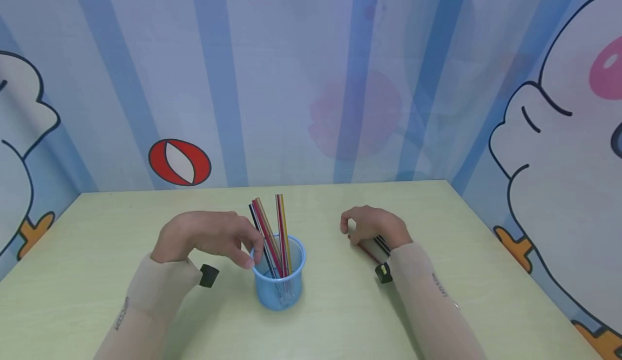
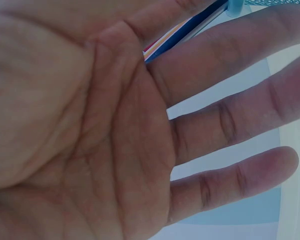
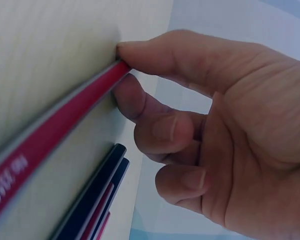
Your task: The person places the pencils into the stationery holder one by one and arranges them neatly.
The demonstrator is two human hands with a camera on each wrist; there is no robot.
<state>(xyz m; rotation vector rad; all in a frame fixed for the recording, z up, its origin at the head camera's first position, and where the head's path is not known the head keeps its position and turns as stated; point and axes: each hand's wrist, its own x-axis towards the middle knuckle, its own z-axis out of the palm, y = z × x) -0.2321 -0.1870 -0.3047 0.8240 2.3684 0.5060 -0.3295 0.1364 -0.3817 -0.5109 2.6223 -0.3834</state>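
A light blue plastic cup (image 1: 278, 295) stands upright on the table, with several long pencils (image 1: 281, 217) leaning in it, their ends above the rim. My left hand (image 1: 211, 235) is at the cup's left side, thumb and forefinger pinching its rim. In the left wrist view the other fingers stretch out straight, and striped pencils show between two of them. Right of the cup, my right hand (image 1: 374, 225) pinches the end of a red pencil (image 3: 64, 117) with thumb and forefinger, low over the table. Its other fingers curl loosely. Several dark and red pencils (image 3: 97, 192) lie beside it.
The pale wooden-looking table (image 1: 330, 317) ends at a striped blue cloth backdrop (image 1: 272, 79). Cartoon-printed panels (image 1: 559, 198) flank both sides. Dark wrist cameras (image 1: 209, 276) sit under the wrists.
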